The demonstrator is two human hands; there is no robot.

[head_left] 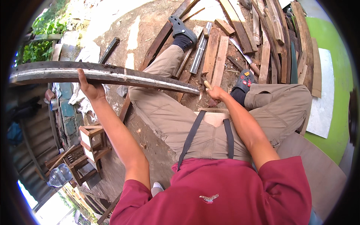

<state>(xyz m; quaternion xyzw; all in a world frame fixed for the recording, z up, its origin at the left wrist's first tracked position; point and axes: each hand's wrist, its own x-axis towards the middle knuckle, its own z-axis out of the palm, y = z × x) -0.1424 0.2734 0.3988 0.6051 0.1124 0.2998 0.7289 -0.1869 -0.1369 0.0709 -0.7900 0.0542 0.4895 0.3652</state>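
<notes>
A long dark wooden beam (135, 77) with a white stripe along its side slants from the far left toward my right hand. My left hand (92, 90) grips it from below, the thumb up against its striped side and the other fingers mostly hidden. Close to the beam's right end, my right hand (216, 93) is closed around the pale wooden handle of a hammer (207, 84). The hammer's small dark head is partly visible and hard to make out. A wooden board (213, 118) lies across the seat between my legs.
Several loose planks (219, 62) and a dark striped beam (200, 48) lie between my feet. More timber (277, 33) is piled at the far right, beside a white sheet (323, 97) on a green surface. A small wooden frame (88, 150) and a clear plastic bottle (60, 175) are at left.
</notes>
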